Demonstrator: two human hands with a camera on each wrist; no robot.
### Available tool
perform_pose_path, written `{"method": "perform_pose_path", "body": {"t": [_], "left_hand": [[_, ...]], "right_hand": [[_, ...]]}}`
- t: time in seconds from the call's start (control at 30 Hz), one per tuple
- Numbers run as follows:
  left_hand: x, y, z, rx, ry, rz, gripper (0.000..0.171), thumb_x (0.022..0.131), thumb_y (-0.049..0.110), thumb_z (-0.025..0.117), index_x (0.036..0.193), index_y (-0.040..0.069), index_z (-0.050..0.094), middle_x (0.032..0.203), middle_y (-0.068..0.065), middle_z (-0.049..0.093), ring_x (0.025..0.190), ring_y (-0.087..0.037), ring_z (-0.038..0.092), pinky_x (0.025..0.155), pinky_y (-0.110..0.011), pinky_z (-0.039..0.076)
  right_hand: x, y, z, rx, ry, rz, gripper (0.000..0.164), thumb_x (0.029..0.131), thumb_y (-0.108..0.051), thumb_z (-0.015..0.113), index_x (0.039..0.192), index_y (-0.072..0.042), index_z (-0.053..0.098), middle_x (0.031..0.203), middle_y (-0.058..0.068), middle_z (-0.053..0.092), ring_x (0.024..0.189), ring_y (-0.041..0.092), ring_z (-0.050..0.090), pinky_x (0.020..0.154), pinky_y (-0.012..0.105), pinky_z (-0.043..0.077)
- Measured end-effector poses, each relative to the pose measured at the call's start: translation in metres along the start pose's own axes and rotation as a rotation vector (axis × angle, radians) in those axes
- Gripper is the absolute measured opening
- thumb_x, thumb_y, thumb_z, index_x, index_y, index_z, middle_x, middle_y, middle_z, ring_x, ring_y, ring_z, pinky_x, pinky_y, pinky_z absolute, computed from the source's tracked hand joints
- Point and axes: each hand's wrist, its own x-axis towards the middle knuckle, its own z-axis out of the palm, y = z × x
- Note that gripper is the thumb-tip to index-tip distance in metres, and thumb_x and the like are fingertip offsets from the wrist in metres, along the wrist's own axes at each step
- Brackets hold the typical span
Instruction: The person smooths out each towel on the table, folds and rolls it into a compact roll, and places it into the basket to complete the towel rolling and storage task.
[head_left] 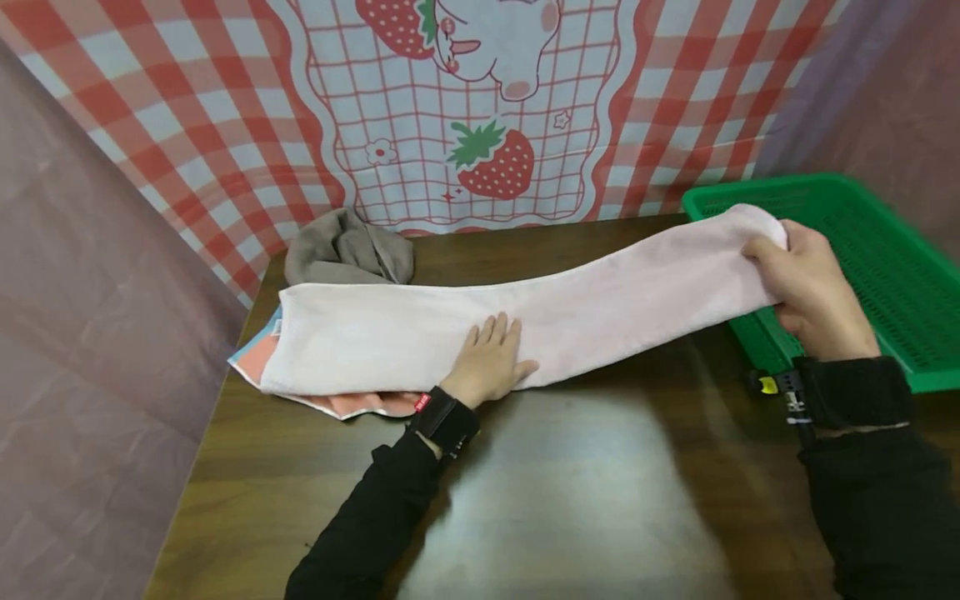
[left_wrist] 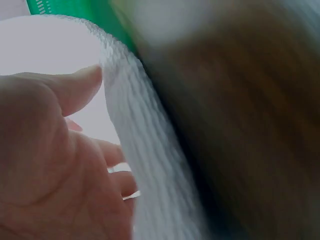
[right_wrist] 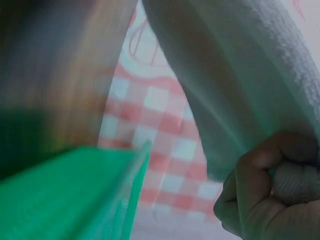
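A long, folded, pale pink-white towel (head_left: 397,333) stretches across the table from the left. My left hand (head_left: 487,362) rests on its middle with fingers spread out straight. In the left wrist view, the thumb and fingers of the left hand (left_wrist: 55,150) lie against the towel's thick ribbed edge (left_wrist: 145,145). My right hand (head_left: 813,287) grips the towel's right end, which is raised off the table beside the basket. The right wrist view has the curled fingers of the right hand (right_wrist: 265,195) pinching the hanging towel (right_wrist: 225,85).
An orange cloth with a blue corner (head_left: 255,358) pokes out from under the towel's left end. Behind it sits a crumpled grey-brown cloth (head_left: 348,250). The green plastic basket (head_left: 885,250) stands at the right of the wooden table (head_left: 585,483). A red-checked strawberry cloth (head_left: 225,150) hangs behind.
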Motion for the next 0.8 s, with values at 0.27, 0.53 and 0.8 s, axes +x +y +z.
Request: {"method": "perform_pose_path", "body": {"t": [0.27,0.53,0.8], "left_hand": [[0.005,0.022,0.007,0.073,-0.029,-0.012,0.076,0.103,0.056,0.036,0.160,0.010,0.014,0.166,-0.016,0.007,0.154,-0.030,0.006,0.124,-0.044,0.010],[0.013,0.044,0.014,0.140,-0.002,0.040,0.072,0.104,0.053,0.035,0.159,0.009,0.018,0.166,-0.014,0.013,0.153,-0.030,0.012,0.123,-0.041,0.017],[0.002,0.042,0.014,0.158,0.094,0.048,0.057,0.107,0.035,0.034,0.154,0.004,0.031,0.161,-0.013,0.030,0.149,-0.027,0.027,0.118,-0.042,0.028]], "right_hand": [[0.011,-0.023,-0.008,-0.001,-0.107,0.011,0.043,0.099,-0.044,0.053,0.132,-0.018,0.043,0.095,-0.008,0.055,0.052,0.007,0.045,0.042,0.033,0.032],[0.001,-0.107,0.091,0.014,-0.198,-0.256,0.044,0.100,-0.027,0.056,0.129,0.004,0.048,0.112,0.007,0.050,0.085,0.009,0.056,0.066,0.022,0.053],[-0.004,-0.169,0.165,-0.129,-0.315,-0.431,0.029,0.099,-0.020,0.054,0.117,0.003,0.053,0.097,0.011,0.054,0.071,0.011,0.054,0.060,0.023,0.048]]}}
